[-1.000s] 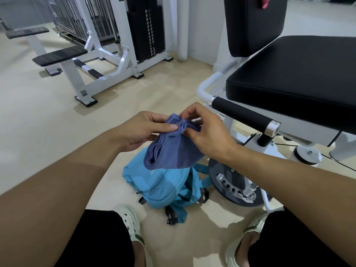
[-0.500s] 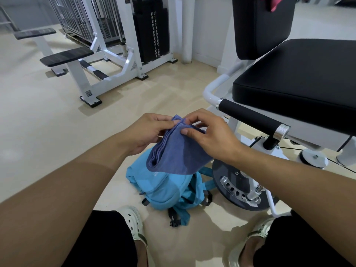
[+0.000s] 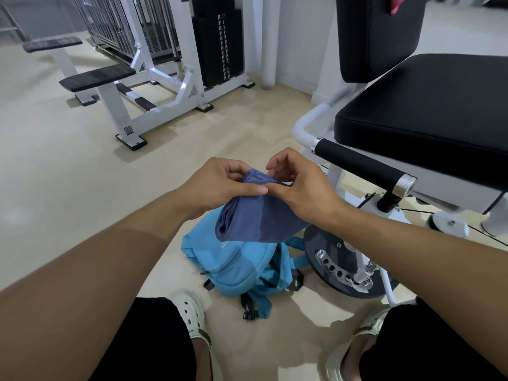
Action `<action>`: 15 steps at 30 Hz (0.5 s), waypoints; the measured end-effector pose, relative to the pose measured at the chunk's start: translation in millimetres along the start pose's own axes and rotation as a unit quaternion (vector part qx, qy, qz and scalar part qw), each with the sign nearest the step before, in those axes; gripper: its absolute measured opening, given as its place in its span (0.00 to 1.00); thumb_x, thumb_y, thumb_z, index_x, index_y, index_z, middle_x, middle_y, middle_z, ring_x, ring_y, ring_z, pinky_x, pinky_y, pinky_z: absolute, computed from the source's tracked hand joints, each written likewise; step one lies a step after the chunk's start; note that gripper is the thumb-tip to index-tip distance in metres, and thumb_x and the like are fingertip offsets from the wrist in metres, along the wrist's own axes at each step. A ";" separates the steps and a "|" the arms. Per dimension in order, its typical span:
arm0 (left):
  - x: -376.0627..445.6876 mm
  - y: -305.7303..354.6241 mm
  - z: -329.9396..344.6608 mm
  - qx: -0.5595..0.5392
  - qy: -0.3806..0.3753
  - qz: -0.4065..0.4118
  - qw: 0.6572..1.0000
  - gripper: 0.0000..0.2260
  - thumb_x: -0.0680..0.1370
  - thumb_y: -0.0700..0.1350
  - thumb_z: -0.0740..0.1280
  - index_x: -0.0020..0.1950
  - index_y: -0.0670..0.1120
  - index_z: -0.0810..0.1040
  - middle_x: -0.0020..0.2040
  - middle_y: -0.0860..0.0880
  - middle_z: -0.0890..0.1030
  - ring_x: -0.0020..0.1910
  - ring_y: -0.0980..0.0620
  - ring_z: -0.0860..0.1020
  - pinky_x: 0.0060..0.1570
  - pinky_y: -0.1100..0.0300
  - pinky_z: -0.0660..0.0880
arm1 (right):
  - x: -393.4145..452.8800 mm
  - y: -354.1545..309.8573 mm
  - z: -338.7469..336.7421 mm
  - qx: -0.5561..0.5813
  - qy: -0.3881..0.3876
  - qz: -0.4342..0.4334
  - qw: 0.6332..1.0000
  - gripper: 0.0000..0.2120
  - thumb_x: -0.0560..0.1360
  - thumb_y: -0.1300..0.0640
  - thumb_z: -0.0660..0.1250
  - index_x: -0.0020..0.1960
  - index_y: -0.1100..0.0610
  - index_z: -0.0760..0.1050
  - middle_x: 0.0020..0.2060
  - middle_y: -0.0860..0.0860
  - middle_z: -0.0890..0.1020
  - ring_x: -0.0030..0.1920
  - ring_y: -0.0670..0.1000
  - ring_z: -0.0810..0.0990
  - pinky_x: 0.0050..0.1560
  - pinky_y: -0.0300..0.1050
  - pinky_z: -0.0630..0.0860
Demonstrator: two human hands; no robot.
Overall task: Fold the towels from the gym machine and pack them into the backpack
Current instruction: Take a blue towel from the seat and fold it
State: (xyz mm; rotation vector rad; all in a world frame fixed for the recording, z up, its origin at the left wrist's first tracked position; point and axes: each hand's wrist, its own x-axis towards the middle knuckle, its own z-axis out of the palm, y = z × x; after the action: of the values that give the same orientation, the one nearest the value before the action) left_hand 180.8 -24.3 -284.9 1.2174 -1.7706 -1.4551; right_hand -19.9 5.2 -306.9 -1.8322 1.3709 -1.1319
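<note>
1. The left hand (image 3: 220, 185) held the top edge of a folded blue towel (image 3: 255, 215), its fingers (image 3: 233, 167) curled round the cloth and the thumb pressed across the fold.
2. The right hand (image 3: 305, 188) met it at the same edge. Its thumb lay on the cloth beside the left thumb; its other fingers were bent above the edge, and whether they gripped the cloth could not be told.
3. The towel hung in several layers from that shared edge, its rolled side facing left. Holding it by the top appeared to let the layers hang straight so the edges could be lined up.
4. The towel was held in the air directly over a light blue backpack (image 3: 236, 265), which lay on the floor (image 3: 68, 174) between the person's feet and close to the round base of the gym machine (image 3: 343, 270). That position seemed chosen to make the drop into the bag short.
5. Whether the backpack's main opening was unzipped could not be seen; the towel covered its upper part.
6. Judgement: folding of this towel looked nearly finished and packing had not begun.
7. A pink cloth (image 3: 395, 4), possibly another towel, showed at the top of the machine's black backrest (image 3: 376, 37). The black seat (image 3: 428, 105) carried nothing visible.
</note>
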 end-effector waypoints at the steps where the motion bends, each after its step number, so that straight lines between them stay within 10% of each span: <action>1: 0.7 -0.9 -0.4 0.001 0.006 0.001 1.000 0.13 0.70 0.46 0.79 0.51 0.43 0.85 0.48 0.43 0.87 0.50 0.47 0.85 0.56 0.55 0.81 | 0.6 0.0 -0.9 -0.005 -0.008 -0.002 1.000 0.16 0.70 0.53 0.79 0.53 0.49 0.75 0.44 0.46 0.82 0.44 0.47 0.81 0.49 0.44 0.80; 8: 4.5 -9.1 -12.9 -0.035 0.027 -0.014 0.999 0.07 0.77 0.45 0.73 0.50 0.42 0.82 0.47 0.43 0.86 0.43 0.55 0.82 0.42 0.64 0.78 | 1.0 17.5 -17.3 -0.182 -0.190 0.080 0.961 0.19 0.67 0.48 0.81 0.52 0.49 0.77 0.42 0.45 0.80 0.41 0.48 0.79 0.40 0.41 0.76; 15: 7.4 -16.0 -14.8 0.153 0.104 0.020 0.983 0.15 0.82 0.56 0.63 0.47 0.45 0.75 0.33 0.49 0.71 0.31 0.57 0.66 0.32 0.66 0.64 | 4.8 11.1 -26.8 -0.210 -0.220 0.093 0.948 0.19 0.65 0.50 0.82 0.41 0.52 0.72 0.33 0.45 0.76 0.32 0.44 0.72 0.33 0.38 0.67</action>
State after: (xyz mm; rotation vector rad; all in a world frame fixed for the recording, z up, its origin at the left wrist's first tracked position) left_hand 194.8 -37.9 -297.1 1.4204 -1.9065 -1.0150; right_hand -48.0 -1.7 -302.2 -2.0278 1.5419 -0.3103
